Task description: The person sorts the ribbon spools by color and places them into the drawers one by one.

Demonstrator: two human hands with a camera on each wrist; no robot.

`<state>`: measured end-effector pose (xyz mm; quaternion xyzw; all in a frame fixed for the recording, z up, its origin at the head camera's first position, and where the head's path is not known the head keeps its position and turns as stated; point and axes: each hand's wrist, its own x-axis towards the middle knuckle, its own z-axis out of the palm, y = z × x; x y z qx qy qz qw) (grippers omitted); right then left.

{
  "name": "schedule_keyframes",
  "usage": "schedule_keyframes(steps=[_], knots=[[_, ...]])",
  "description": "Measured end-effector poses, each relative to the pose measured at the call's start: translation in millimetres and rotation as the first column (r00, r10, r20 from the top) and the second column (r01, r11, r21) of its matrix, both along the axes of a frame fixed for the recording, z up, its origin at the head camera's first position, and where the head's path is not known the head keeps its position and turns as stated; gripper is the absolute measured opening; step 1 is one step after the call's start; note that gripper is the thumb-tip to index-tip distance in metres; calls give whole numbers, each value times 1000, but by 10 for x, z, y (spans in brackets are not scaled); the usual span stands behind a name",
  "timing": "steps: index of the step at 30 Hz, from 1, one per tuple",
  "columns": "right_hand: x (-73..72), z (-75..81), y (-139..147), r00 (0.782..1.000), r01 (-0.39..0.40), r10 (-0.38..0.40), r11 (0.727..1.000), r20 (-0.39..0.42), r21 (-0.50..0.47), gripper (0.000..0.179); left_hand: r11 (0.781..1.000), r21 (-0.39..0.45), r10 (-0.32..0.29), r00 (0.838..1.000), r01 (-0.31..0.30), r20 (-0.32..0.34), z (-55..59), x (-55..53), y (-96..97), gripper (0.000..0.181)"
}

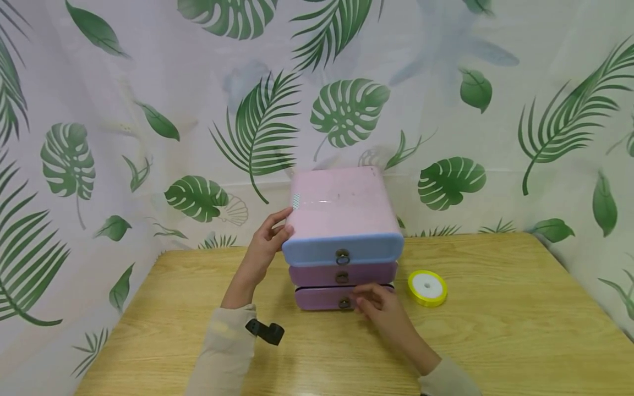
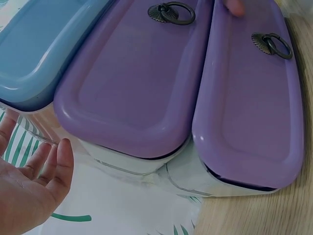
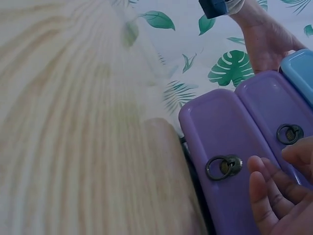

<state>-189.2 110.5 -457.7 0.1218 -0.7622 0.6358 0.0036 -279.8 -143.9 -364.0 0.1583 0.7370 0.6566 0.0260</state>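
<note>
A small cabinet with a pink top point(image 1: 342, 201) stands on the table, with a blue top drawer point(image 1: 317, 250) and two purple drawers below. My left hand point(image 1: 262, 247) rests against the cabinet's upper left side, fingers loosely spread; the left wrist view shows its fingertips at the pale side wall. At the bottom drawer point(image 2: 249, 103), a dark gap shows along its upper edge. My right hand point(image 1: 381, 311) is at that edge, a fingertip touching it, right of the ring pull point(image 1: 344, 302). The middle drawer point(image 2: 127, 83) also bears a ring pull point(image 2: 178, 13).
A yellow-rimmed spool point(image 1: 427, 287) with a white centre lies on the table to the right of the cabinet. The wooden table point(image 1: 505, 330) meets a leaf-patterned cloth point(image 1: 346, 110) behind. A black strap device point(image 1: 266, 331) is on the left wrist.
</note>
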Motion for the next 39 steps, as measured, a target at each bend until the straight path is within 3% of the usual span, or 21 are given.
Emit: schedule_keyframes(steps=[7,15,26,33,39], knots=[[18,-91,22,998,1,-6,997,64,75,25,1000,0,-2,1000,2,1,2,5,-4,48],[-4,-192,-9,1000,6,-9,989,18,145,24,1000,-23,-12,1000,12,-2,-5,-16,7,49],[6,-220,-67,995,-80,77,996,70,42,31,1000,14,-6,1000,6,-2,11,7,6,48],[17,-307,-85,992,-122,122,992,23,-26,29,1000,27,-5,1000,5,3,15,-5,8,47],[28,-375,-140,979,-158,167,984,116,-83,32,1000,17,2,1000,-2,9,14,20,7,47]])
